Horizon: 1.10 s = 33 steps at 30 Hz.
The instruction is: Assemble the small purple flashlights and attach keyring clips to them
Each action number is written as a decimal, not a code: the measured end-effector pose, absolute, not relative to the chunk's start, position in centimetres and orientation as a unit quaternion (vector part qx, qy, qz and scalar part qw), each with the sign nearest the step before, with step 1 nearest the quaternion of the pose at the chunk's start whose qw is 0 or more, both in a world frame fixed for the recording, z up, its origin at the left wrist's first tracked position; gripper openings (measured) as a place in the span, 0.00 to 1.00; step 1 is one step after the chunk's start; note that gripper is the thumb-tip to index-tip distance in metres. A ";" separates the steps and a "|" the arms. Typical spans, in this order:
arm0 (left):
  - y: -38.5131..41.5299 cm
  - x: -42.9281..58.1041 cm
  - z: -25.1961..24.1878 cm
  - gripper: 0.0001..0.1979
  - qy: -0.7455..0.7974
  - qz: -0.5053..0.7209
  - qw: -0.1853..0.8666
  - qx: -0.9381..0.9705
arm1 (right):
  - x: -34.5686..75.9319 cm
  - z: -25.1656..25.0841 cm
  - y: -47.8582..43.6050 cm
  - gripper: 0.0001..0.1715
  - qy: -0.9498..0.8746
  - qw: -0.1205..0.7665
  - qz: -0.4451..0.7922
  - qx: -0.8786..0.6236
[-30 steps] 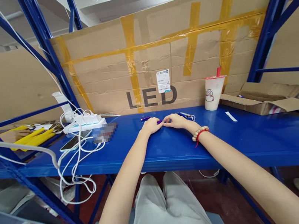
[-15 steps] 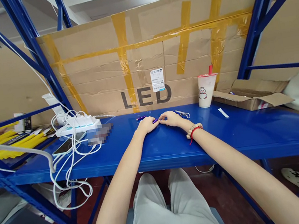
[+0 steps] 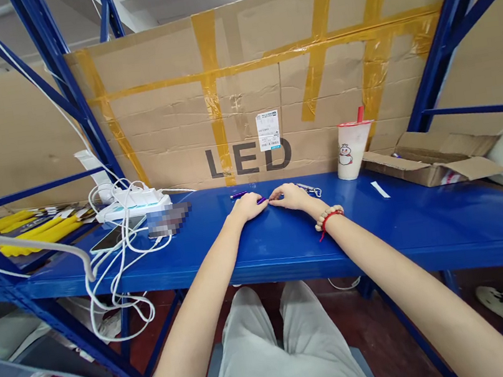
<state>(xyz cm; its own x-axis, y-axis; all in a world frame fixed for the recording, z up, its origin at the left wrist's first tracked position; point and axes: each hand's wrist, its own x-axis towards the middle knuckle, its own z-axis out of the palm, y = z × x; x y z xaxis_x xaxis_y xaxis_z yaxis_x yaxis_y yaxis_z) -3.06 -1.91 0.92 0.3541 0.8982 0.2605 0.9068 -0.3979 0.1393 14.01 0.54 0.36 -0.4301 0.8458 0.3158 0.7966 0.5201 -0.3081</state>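
Observation:
Both of my hands rest on the blue metal shelf (image 3: pixel 380 226), close together near its back. My left hand (image 3: pixel 247 206) is curled and pinches one end of a small purple pen-like object (image 3: pixel 261 200). My right hand (image 3: pixel 289 196), with a bead and red string bracelet on the wrist, pinches the other end with its fingertips. A second purple piece (image 3: pixel 238 195) lies just behind my left hand. A small metal clip or keyring piece (image 3: pixel 313 190) lies right behind my right hand.
A taped cardboard sheet marked LED (image 3: pixel 251 157) stands behind. A drink cup with red straw (image 3: pixel 352 149) and an open cardboard box (image 3: pixel 431 161) sit to the right. A white power strip with cables (image 3: pixel 133 204), a phone (image 3: pixel 110 238) and yellow items (image 3: pixel 35 230) lie left.
My hands stay together on the purple object. Only the camera view has shifted slightly.

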 end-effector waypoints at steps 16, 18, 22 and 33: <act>-1.8 -3.1 0.9 0.18 -0.548 -0.148 0.014 -0.823 | 14.5 -0.5 1.8 0.14 -0.861 0.215 0.056 -0.458; -1.9 -3.0 0.9 0.18 -0.548 -0.147 0.012 -0.824 | 14.5 -0.5 1.7 0.14 -0.860 0.215 0.055 -0.460; -1.9 -3.0 0.9 0.18 -0.550 -0.148 0.014 -0.822 | 14.5 -0.3 1.3 0.14 -0.863 0.207 0.057 -0.458; -3.5 -1.7 0.5 0.21 -0.605 -0.088 0.068 -0.788 | 14.6 -0.4 0.9 0.13 -0.862 0.217 0.061 -0.453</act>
